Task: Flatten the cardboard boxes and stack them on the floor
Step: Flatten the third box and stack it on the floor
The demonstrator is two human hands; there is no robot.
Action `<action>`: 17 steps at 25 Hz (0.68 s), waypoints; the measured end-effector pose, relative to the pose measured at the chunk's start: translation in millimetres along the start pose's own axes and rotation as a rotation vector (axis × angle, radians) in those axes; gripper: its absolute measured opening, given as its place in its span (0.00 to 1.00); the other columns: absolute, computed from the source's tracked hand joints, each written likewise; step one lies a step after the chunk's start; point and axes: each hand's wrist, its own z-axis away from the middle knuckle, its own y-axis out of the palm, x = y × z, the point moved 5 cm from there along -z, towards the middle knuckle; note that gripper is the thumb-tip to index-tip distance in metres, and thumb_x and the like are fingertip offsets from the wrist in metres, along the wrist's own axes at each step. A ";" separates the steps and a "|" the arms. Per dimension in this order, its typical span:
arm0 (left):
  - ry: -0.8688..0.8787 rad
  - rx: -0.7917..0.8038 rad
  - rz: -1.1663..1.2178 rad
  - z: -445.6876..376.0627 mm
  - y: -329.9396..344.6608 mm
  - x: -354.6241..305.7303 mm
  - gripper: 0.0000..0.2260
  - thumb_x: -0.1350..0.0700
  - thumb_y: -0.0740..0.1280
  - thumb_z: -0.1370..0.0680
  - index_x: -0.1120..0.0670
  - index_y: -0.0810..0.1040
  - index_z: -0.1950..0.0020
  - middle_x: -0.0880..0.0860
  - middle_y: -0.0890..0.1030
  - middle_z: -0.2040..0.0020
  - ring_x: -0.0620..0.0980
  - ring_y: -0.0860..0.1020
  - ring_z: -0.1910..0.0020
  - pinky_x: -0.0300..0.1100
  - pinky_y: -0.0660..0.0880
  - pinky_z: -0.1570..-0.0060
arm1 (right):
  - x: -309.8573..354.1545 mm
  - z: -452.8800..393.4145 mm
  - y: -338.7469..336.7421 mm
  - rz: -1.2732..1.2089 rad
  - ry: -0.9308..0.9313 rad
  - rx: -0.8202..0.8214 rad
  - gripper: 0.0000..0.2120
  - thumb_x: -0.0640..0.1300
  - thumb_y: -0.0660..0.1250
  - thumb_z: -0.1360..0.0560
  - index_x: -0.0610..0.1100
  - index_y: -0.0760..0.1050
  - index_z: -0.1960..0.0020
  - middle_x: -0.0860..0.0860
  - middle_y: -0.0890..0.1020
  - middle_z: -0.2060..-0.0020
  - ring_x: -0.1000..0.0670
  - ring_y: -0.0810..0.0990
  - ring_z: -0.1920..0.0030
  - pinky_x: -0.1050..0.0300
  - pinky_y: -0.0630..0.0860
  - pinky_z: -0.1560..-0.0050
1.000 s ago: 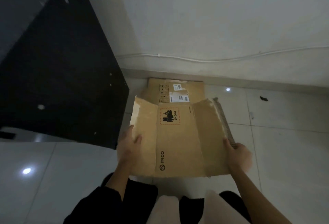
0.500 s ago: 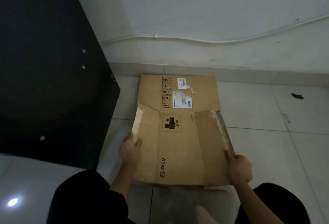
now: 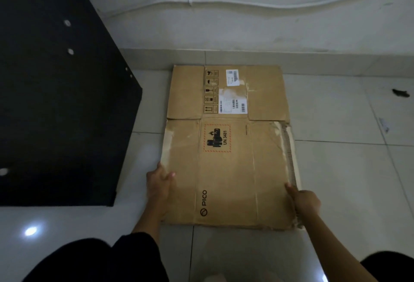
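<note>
A flattened cardboard box (image 3: 228, 174) is seen lying on the tiled floor (image 3: 336, 169) in the centre of the frame, printed w/ a PICO logo at its lower left and an orange-dashed UN 3481 battery label (image 3: 216, 138) toward its upper left. It is held at both side edges: the left hand (image 3: 159, 184) is set at the left edge in the lower-centre of the frame, thumb lying on top of the board and fingers tucked out of sight under the edge, so the edge is gripped; the right hand (image 3: 305, 200) is closed round the torn right edge (corrugation exposed there) at lower right, thumb on top, fingers curled beneath. A second flattened box (image 3: 264, 93) is laid on the floor just beyond, toward the top-centre of the frame, its near edge overlapped by or touching the held board; which of the two cannot be told. On it are carried a column of handling symbols and two white shipping labels (image 3: 234, 100). Its far edge is set near the skirting at the foot of the wall (image 3: 246, 28), along which a white cable (image 3: 224, 4) is run across the top of the frame. A large black panel (image 3: 56, 102) w/ small round fasteners is seen filling the upper left, its corner reaching down toward the left hand. A small dark scrap (image 3: 401, 92) is left on the tiles at far right. Dark clothing is visible at the bottom edge, left & right.
</note>
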 end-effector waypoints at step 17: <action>-0.024 -0.124 -0.105 8.9 8.3 -12.6 0.23 0.55 0.75 0.30 0.60 0.74 0.39 0.59 0.73 0.39 0.59 0.76 0.43 0.47 0.73 0.44 | 1.8 4.1 -0.8 0.044 -0.165 -0.192 0.20 0.47 0.52 0.19 0.30 0.63 0.40 0.26 0.70 0.41 0.29 0.69 0.40 0.37 0.67 0.39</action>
